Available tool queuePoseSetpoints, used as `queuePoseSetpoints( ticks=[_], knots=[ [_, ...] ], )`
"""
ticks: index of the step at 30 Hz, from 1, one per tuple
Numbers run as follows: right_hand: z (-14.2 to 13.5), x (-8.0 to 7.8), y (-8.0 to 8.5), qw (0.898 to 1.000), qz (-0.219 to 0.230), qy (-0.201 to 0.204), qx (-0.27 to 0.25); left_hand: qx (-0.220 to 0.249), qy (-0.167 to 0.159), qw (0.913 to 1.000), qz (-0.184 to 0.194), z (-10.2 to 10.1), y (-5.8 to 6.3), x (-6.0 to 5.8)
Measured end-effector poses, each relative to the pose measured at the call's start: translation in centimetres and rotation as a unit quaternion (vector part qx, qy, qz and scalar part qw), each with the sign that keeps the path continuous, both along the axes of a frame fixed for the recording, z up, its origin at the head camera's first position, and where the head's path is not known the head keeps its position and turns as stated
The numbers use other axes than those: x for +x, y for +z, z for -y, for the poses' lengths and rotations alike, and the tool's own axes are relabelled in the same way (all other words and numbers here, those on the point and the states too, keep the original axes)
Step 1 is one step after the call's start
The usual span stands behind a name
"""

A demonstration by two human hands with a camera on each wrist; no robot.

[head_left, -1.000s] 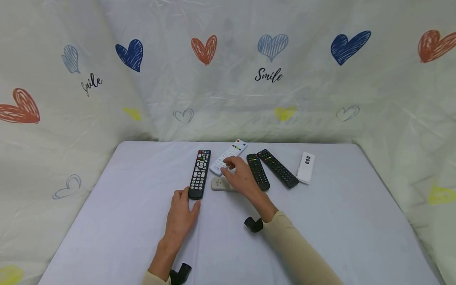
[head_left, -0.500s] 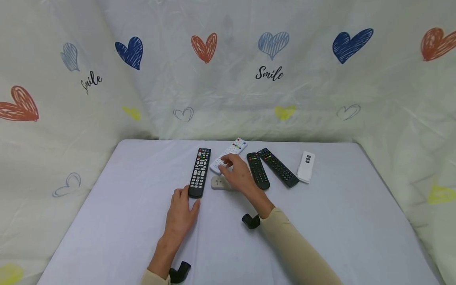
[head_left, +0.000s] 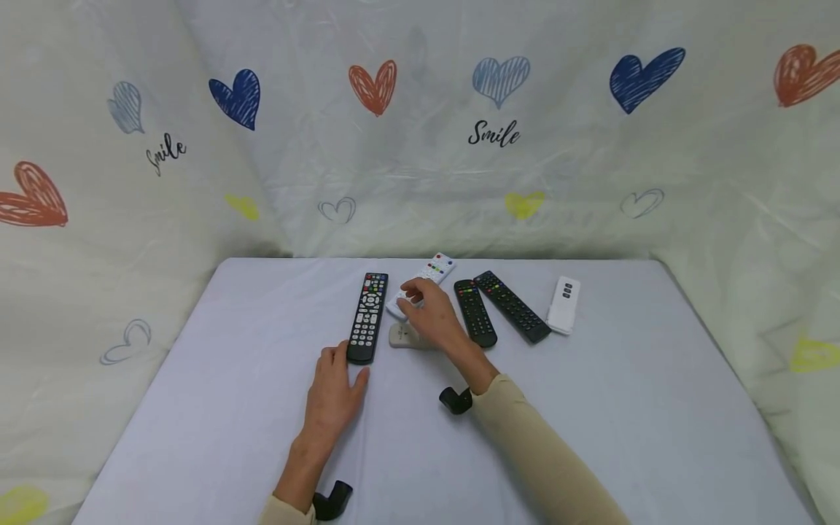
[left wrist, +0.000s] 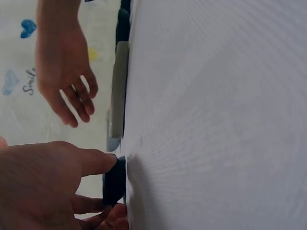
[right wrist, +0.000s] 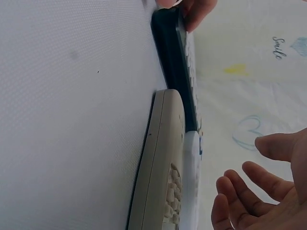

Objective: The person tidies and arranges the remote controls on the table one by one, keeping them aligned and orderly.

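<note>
In the head view, a black remote control with pale buttons lies upright left of centre. My left hand is at its near end. The left wrist view shows that dark end pinched between thumb and fingers. My right hand hovers, fingers loosely bent and holding nothing, over a white remote control and a beige remote control, hiding part of both. In the right wrist view the beige remote lies on the cloth, with the right hand's fingers raised clear of it.
Two more black remote controls, one upright and one slanted, lie right of the right hand. Farther right is a small white remote. All rest on a white-covered table, with a heart-printed curtain behind.
My right hand has drifted slightly left over the white remote. The left hand stays at the black remote, which has not moved on the table.
</note>
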State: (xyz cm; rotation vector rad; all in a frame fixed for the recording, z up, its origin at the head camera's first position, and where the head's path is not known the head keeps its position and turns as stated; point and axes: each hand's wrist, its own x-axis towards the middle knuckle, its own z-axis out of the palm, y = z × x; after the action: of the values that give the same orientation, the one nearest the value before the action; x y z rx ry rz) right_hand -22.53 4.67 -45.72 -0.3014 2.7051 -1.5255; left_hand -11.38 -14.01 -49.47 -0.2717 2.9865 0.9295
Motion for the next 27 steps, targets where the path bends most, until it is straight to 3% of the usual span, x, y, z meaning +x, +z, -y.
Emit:
queuePoseSetpoints(
  ticks=[27],
  knots=[
    [1.7, -1.9, -0.6, 0.999, 0.018, -0.015, 0.025, 0.002, 0.0, 1.0, -0.002, 0.3, -0.3, 0.0]
  ],
)
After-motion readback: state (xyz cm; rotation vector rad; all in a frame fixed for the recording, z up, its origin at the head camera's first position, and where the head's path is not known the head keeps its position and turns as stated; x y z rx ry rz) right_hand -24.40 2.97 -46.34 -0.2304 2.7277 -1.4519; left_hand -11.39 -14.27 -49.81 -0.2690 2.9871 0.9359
